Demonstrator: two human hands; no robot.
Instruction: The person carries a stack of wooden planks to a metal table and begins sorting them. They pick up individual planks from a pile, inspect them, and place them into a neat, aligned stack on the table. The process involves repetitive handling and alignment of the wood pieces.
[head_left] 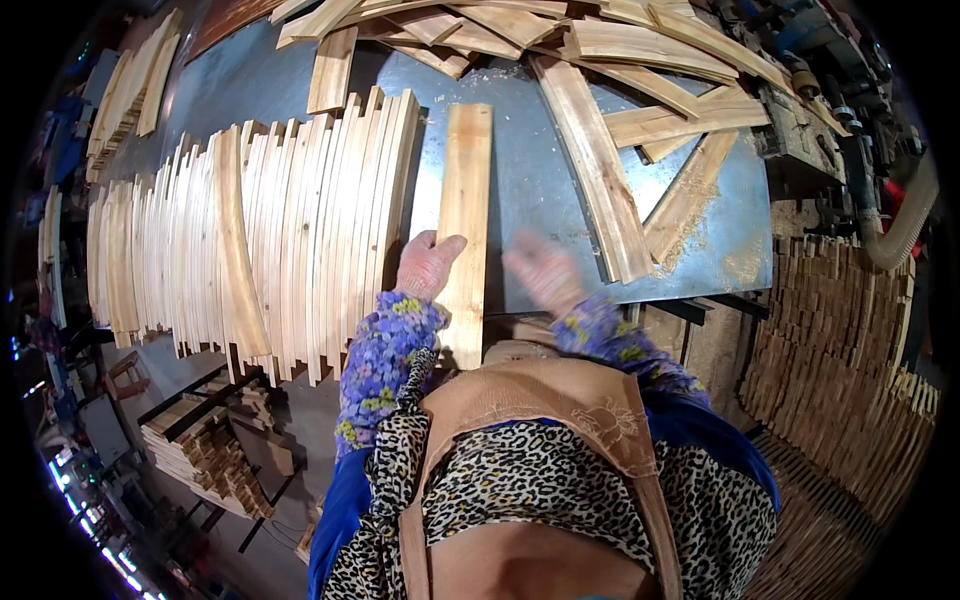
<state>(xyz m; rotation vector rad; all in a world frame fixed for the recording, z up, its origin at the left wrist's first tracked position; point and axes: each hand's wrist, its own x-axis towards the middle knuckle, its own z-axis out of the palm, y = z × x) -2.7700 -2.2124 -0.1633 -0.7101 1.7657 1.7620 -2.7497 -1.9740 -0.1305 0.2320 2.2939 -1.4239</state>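
A pale wooden board (pixel 467 170) lies lengthwise on the metal tabletop, its near end reaching past the table edge toward my body. My left hand (pixel 430 265), in a light work glove, is closed on the board's left edge with the thumb across its top face. My right hand (pixel 546 272), also gloved, hovers to the right of the board without touching it. It is blurred by motion; its fingers look apart, and nothing shows in them. Left of the board stands a long row of narrow boards (pixel 300 220) set on edge, with a curved strip (pixel 235 240) lying across them.
A loose heap of boards (pixel 650 50) covers the far side of the metal table (pixel 520 200). Two longer boards, one a plank (pixel 595 170), lie at the right among sawdust. Stacked wood (pixel 830 340) stands at the right; machinery with a hose (pixel 905 225) is beyond it.
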